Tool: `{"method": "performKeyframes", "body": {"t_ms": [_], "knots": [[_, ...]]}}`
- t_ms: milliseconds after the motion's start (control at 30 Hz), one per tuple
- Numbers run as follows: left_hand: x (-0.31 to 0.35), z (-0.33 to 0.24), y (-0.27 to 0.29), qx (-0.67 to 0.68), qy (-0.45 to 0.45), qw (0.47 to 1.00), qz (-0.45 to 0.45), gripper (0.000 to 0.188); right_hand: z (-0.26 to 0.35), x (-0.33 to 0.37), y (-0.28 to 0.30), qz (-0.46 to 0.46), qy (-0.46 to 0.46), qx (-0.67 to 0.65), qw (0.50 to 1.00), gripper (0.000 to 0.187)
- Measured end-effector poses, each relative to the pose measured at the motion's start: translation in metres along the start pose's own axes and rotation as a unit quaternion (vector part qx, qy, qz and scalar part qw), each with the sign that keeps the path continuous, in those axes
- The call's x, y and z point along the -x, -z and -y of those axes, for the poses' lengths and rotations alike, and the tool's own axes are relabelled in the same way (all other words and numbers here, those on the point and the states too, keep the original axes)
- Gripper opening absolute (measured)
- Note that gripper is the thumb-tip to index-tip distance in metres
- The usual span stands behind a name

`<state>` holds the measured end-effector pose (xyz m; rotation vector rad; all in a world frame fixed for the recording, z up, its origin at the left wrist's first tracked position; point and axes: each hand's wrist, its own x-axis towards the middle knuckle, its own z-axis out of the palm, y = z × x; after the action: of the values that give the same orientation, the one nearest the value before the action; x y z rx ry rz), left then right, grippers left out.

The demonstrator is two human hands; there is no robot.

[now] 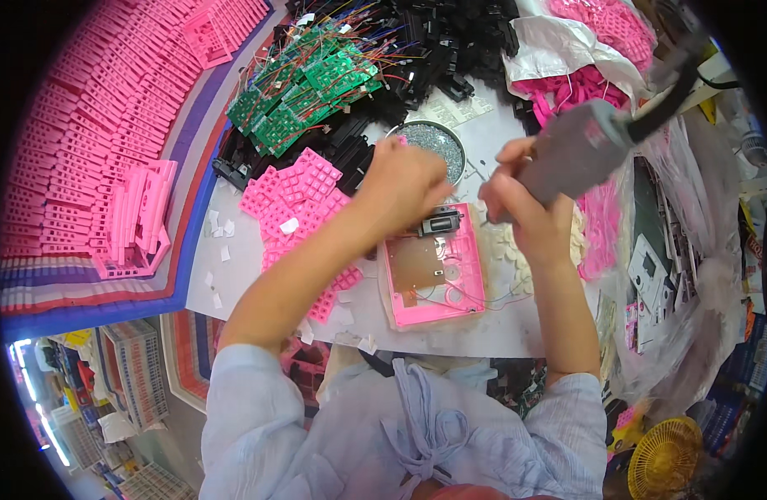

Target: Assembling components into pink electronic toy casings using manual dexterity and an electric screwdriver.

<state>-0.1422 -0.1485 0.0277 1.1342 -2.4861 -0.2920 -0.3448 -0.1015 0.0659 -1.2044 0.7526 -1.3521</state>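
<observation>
A pink plastic casing (pixel 404 315) lies in front of me on the table, with a brown board (pixel 413 268), a black mechanism (pixel 440 223) at its far edge and thin wires. My right hand (pixel 538 208) is wrapped round a grey electric screwdriver (pixel 579 154), held up to the right of the casing; its tip is hard to make out. My left hand (pixel 404 179) is closed above the casing's far left side, next to a round dish of small screws (pixel 438 142). Whatever its fingers hold, if anything, is hidden.
Pink keypads (pixel 296 196) lie left of the casing, with green circuit boards (pixel 308 96) and black parts (pixel 450 42) behind. Stacked pink casings (pixel 92 142) fill the left side. A white bag (pixel 550 50) of pink parts stands far right; cream-coloured pieces (pixel 513 254) lie nearer.
</observation>
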Motion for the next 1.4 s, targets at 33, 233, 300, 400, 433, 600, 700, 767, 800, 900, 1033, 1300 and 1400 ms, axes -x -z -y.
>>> {"method": "performKeyframes", "body": {"t_ms": [33, 233, 300, 400, 433, 600, 700, 767, 800, 900, 1033, 1300, 1400], "knots": [[0.018, -0.011, -0.003, 0.022, -0.024, 0.999, -0.022, 0.018, -0.001, 0.008, -0.004, 0.005, 0.01, -0.06, 0.998, 0.025], [0.072, -0.044, -0.012, 0.186, -0.009, 0.982, -0.038, 0.011, -0.006, 0.029, -0.024, 0.1, 0.13, -0.145, 0.976, 0.029], [0.074, -0.044, -0.014, 0.206, 0.006, 0.978, -0.045, 0.011, -0.005, 0.029, -0.025, 0.115, 0.126, -0.129, 0.977, 0.028], [0.073, -0.043, -0.013, 0.217, 0.022, 0.974, -0.064, 0.01, 0.0, 0.027, -0.024, 0.123, 0.092, -0.126, 0.98, 0.028], [0.071, -0.044, -0.01, 0.216, 0.022, 0.974, -0.069, 0.01, 0.0, 0.027, -0.025, 0.119, 0.092, -0.133, 0.98, 0.028], [0.064, -0.042, -0.011, 0.17, 0.021, 0.98, -0.102, 0.014, -0.012, 0.022, -0.025, 0.093, 0.124, -0.12, 0.981, 0.027], [0.054, -0.045, -0.018, 0.068, 0.031, 0.986, -0.151, 0.017, -0.025, 0.013, -0.012, 0.063, 0.129, -0.062, 0.988, 0.025], [0.056, -0.03, -0.031, -0.024, 0.014, 0.991, -0.13, 0.019, -0.031, 0.003, -0.007, 0.032, 0.109, -0.057, 0.992, 0.025], [0.058, -0.029, -0.035, -0.022, 0.016, 0.991, -0.132, 0.019, -0.033, -0.001, -0.006, 0.015, 0.096, -0.064, 0.993, 0.025], [0.061, -0.029, -0.041, -0.014, 0.021, 0.991, -0.131, 0.019, -0.047, -0.008, -0.01, -0.01, 0.078, -0.047, 0.996, 0.022], [0.062, -0.028, -0.043, -0.001, 0.024, 0.991, -0.132, 0.02, -0.068, -0.011, -0.013, -0.023, 0.043, -0.019, 0.999, 0.021], [0.058, -0.024, -0.042, 0.033, 0.022, 0.996, -0.081, 0.026, -0.068, -0.016, -0.014, 0.061, 0.066, 0.096, 0.991, 0.014], [0.049, -0.019, -0.038, 0.055, 0.067, 0.991, -0.104, 0.038, -0.055, -0.026, -0.005, 0.127, -0.014, 0.072, 0.989, 0.016]]}}
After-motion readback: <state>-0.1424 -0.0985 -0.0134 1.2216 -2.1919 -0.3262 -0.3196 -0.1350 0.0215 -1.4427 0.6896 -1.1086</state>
